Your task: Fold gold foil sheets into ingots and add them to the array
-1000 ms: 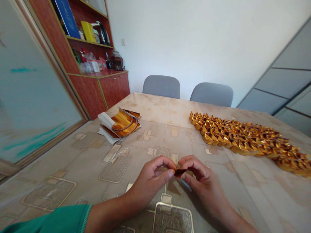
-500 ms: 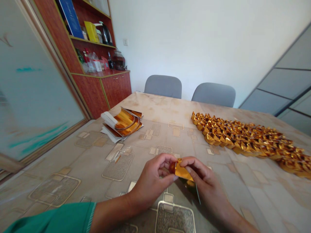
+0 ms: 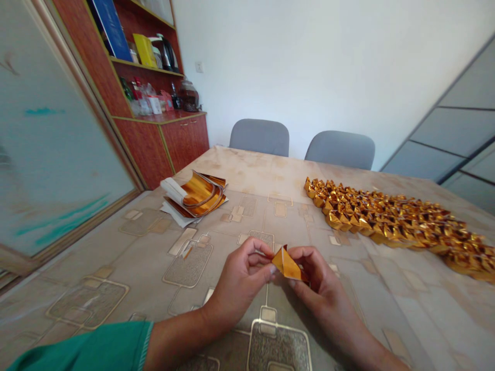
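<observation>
Between my two hands, above the table, is a small piece of gold foil paper (image 3: pixel 286 264), folded to a peak with creased, slanting sides. My left hand (image 3: pixel 243 273) pinches its left corner between thumb and fingers. On its right side, my right hand (image 3: pixel 319 281) grips it with the thumb below and the fingers behind; part of the paper is hidden there. To the right, rows of folded gold paper ingots (image 3: pixel 386 216) stand packed side by side. A stack of curled gold foil sheets (image 3: pixel 199 196) with white backs lies to the left.
A patterned plastic cloth covers the table (image 3: pixel 147 268). Two grey chairs (image 3: pixel 259 136) stand at its far side. A red-brown cabinet (image 3: pixel 185 141) with bottles and a jar is at the back left, beside a frosted glass door (image 3: pixel 58 134).
The gold paper has gone from a flat, rolled-looking fold to a peaked shape with its point up. My right fingers have shifted to its right side, and the loose lower flap no longer shows.
</observation>
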Action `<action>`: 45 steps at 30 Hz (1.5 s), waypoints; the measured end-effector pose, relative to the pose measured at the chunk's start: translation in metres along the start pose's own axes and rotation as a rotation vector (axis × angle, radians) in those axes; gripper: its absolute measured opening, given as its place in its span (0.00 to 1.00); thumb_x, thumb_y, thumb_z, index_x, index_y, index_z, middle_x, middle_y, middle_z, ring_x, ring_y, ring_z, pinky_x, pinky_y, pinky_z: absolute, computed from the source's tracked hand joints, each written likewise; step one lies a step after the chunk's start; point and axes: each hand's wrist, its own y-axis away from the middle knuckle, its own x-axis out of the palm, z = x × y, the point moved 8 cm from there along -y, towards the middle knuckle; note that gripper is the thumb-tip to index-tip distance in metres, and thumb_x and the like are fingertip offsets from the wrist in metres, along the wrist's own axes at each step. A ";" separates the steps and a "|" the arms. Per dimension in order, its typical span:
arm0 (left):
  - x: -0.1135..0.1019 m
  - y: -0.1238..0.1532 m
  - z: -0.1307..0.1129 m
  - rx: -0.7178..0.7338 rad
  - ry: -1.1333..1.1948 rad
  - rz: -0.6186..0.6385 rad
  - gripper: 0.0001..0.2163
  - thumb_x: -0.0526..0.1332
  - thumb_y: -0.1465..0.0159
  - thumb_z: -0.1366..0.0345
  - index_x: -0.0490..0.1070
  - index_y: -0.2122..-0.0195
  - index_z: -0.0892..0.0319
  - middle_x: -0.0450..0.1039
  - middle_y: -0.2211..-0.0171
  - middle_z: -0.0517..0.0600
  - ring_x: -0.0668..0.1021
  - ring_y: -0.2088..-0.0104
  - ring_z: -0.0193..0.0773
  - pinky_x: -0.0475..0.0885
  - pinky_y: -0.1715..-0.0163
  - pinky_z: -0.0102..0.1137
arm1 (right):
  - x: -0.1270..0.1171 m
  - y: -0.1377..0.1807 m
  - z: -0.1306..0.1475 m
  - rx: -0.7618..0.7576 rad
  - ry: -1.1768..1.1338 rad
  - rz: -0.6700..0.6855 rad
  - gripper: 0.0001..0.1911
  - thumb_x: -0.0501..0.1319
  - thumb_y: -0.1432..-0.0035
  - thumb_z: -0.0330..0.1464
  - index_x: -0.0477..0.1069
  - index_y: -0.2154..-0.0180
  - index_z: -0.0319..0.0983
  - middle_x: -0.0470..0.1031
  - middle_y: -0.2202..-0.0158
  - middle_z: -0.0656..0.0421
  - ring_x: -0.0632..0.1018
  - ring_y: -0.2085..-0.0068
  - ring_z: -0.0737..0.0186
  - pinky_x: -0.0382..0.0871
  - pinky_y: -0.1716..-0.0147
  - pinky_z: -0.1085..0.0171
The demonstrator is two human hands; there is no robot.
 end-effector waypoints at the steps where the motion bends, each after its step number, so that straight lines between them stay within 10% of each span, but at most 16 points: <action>1: -0.001 0.000 -0.002 0.019 -0.022 -0.014 0.09 0.65 0.43 0.71 0.67 0.63 0.59 0.75 0.66 0.47 0.78 0.64 0.36 0.73 0.63 0.30 | 0.000 0.000 0.001 -0.006 0.002 0.005 0.09 0.63 0.41 0.29 0.68 0.58 0.44 0.73 0.61 0.60 0.74 0.59 0.60 0.67 0.59 0.62; 13: 0.001 -0.003 0.004 -0.034 0.066 -0.001 0.10 0.64 0.43 0.69 0.69 0.60 0.59 0.72 0.65 0.48 0.76 0.69 0.34 0.73 0.70 0.30 | -0.004 0.000 -0.010 0.016 -0.003 0.024 0.07 0.62 0.39 0.31 0.69 0.58 0.44 0.71 0.62 0.60 0.73 0.60 0.60 0.67 0.62 0.62; 26: 0.007 -0.002 0.004 -0.017 0.009 0.100 0.13 0.66 0.45 0.71 0.70 0.59 0.58 0.74 0.57 0.51 0.77 0.54 0.42 0.72 0.53 0.36 | -0.020 -0.002 0.004 -0.056 0.210 -0.082 0.07 0.59 0.35 0.38 0.73 0.59 0.44 0.75 0.59 0.58 0.75 0.56 0.56 0.67 0.56 0.59; 38: -0.008 -0.006 -0.008 0.012 -0.066 -0.022 0.14 0.66 0.42 0.65 0.71 0.55 0.60 0.75 0.61 0.50 0.77 0.61 0.38 0.71 0.60 0.31 | -0.028 0.001 0.000 -0.030 0.246 -0.128 0.07 0.60 0.35 0.39 0.73 0.62 0.43 0.76 0.68 0.61 0.74 0.68 0.63 0.65 0.71 0.67; 45: -0.002 -0.004 0.017 -0.191 0.179 0.009 0.22 0.69 0.42 0.57 0.70 0.50 0.61 0.78 0.60 0.55 0.79 0.65 0.39 0.74 0.64 0.32 | -0.025 0.001 -0.002 -0.010 0.210 -0.103 0.08 0.59 0.35 0.39 0.72 0.61 0.42 0.75 0.68 0.60 0.74 0.68 0.62 0.66 0.69 0.65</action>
